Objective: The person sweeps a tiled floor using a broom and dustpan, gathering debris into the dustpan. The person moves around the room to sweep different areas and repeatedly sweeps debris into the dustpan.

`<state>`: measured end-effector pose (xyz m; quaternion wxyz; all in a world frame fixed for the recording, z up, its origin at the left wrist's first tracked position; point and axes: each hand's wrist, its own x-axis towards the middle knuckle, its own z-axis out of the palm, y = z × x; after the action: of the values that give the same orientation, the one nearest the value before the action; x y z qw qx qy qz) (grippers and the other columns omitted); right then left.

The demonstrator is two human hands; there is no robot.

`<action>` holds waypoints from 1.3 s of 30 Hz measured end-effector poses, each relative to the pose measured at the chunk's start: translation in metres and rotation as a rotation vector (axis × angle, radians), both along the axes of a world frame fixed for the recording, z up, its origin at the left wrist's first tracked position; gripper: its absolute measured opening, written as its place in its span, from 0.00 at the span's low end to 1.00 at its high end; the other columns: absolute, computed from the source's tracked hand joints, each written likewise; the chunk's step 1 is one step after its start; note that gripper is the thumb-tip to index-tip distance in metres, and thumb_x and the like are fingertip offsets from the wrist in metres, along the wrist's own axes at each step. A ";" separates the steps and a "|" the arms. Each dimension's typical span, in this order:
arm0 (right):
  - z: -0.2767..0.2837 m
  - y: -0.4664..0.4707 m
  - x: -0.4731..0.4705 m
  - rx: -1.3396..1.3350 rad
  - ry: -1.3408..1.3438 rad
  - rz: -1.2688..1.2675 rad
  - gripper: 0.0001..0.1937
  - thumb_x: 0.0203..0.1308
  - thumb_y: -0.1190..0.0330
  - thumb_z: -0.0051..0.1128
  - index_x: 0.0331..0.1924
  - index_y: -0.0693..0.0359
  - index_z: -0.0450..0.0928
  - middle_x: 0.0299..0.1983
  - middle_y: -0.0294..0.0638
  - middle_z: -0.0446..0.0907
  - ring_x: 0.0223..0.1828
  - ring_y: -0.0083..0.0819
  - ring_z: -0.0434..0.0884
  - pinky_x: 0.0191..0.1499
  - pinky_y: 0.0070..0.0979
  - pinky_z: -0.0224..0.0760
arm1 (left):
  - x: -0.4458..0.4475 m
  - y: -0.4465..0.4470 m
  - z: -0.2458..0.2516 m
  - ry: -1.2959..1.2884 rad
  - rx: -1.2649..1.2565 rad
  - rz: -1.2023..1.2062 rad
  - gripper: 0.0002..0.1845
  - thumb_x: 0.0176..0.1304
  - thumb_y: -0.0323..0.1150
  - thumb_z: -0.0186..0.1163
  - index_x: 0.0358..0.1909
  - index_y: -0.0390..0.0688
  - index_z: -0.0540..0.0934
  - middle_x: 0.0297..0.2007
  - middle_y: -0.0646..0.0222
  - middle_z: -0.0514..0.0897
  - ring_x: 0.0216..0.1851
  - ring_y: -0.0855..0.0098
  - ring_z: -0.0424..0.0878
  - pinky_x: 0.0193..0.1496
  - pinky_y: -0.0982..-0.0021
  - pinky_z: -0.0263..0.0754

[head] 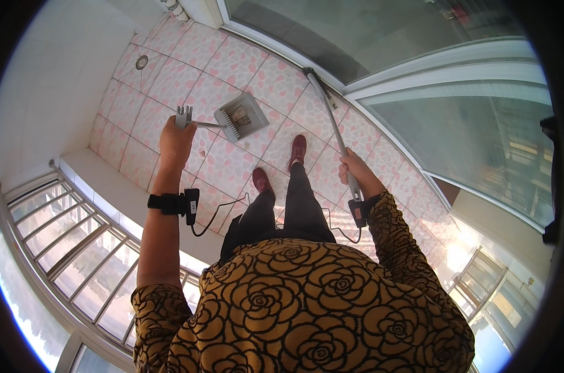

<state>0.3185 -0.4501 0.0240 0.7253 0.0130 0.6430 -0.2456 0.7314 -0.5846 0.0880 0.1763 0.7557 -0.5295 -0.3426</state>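
Note:
My left hand (177, 138) is closed around the top of the handle of a grey long-handled dustpan (256, 109). The pan has a row of comb teeth along one edge and some brownish debris inside; it is over the tiled floor in front of my feet, and whether it touches the tiles I cannot tell. In my right hand (354, 169) is the grey handle of a broom (327, 109). Its dark bristles lie at the floor's edge, along the bottom track of the sliding glass door.
Pink-and-white tiles (170, 84) cover the floor, with a round drain (142, 62) near the far-left corner. A white-framed sliding glass door (459, 121) runs along the right. At the left are a low ledge (123, 186) and a metal window railing (77, 242). Small specks lie near my shoes (298, 149).

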 end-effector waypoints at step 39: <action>0.005 0.036 0.095 -0.045 0.018 0.482 0.35 0.62 0.74 0.39 0.71 0.51 0.37 0.18 0.37 0.67 0.14 0.25 0.67 0.14 0.25 0.64 | 0.011 0.000 0.003 0.039 -0.008 0.014 0.18 0.50 0.37 0.59 0.37 0.33 0.76 0.26 0.58 0.81 0.27 0.63 0.78 0.33 0.64 0.70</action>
<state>0.4140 -0.4142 0.0290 0.7573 -0.1590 0.6284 -0.0798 0.7427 -0.5851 0.0910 0.1923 0.7518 -0.5220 -0.3539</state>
